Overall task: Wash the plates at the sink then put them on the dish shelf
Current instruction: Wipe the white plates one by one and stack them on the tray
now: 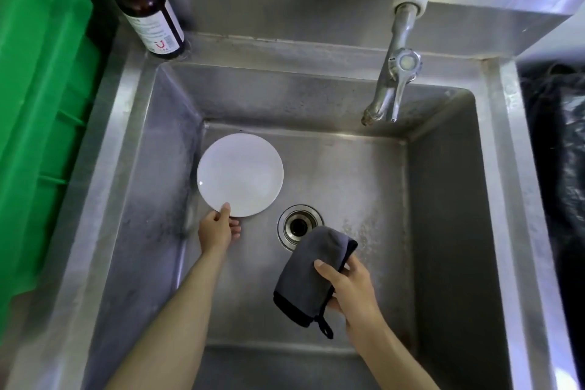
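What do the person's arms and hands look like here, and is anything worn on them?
Both forearms are bare as far as the picture reaches: no sleeves show. The left hand and the right hand wear no gloves. No watch, bracelet or ring is visible on the wrists or fingers. No markings show on either arm.

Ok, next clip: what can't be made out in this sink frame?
All in the head view:
- Underside of the white plate and the left hand fingers beneath its rim: hidden by the plate.
- Part of the drain: covered by the grey cloth that the right hand holds.
- Brown bottle: top cut off by the frame edge, label print too small to read.
- Dish shelf: out of frame.
- Water at the tap: none discernible.
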Motion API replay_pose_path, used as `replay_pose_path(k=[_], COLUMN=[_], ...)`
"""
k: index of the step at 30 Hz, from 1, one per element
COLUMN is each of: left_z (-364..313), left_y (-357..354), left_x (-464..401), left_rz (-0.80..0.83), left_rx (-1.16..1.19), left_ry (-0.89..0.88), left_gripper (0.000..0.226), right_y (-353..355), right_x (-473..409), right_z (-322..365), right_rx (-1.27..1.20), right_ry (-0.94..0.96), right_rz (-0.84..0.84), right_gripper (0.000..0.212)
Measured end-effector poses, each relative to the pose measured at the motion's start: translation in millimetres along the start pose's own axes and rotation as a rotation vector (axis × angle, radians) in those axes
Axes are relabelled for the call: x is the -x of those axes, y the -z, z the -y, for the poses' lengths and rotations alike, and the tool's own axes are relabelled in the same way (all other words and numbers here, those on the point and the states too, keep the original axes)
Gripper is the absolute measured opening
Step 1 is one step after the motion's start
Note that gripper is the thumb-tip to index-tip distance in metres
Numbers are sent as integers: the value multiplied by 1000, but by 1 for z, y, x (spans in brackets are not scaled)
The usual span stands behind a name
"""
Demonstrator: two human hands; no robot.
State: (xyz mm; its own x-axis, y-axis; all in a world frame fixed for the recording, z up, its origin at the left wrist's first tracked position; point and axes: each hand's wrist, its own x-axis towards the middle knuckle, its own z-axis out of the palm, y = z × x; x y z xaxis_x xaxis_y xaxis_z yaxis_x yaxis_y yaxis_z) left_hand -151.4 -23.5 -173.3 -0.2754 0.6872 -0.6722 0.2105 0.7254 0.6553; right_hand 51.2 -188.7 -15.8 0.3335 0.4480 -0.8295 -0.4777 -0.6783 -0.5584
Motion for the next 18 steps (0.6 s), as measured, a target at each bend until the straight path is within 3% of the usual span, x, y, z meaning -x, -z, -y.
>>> replay_pose_path(k=[5, 11, 18], left_z=[2, 5, -8], left_y=[1, 5, 33], left_x=[11, 29, 68], left_rz=[60, 125, 180], left_rx=[216, 499, 462], left_ry=[56, 83, -17], left_gripper=[28, 34, 44], right_y=[3, 12, 33], right_x=[6, 17, 43], right_z=[-1, -6, -10], right_rx=[-19, -12, -64], right_ry=[7, 16, 21], right_rz=[-23, -64, -103], right_gripper=[29, 28, 28])
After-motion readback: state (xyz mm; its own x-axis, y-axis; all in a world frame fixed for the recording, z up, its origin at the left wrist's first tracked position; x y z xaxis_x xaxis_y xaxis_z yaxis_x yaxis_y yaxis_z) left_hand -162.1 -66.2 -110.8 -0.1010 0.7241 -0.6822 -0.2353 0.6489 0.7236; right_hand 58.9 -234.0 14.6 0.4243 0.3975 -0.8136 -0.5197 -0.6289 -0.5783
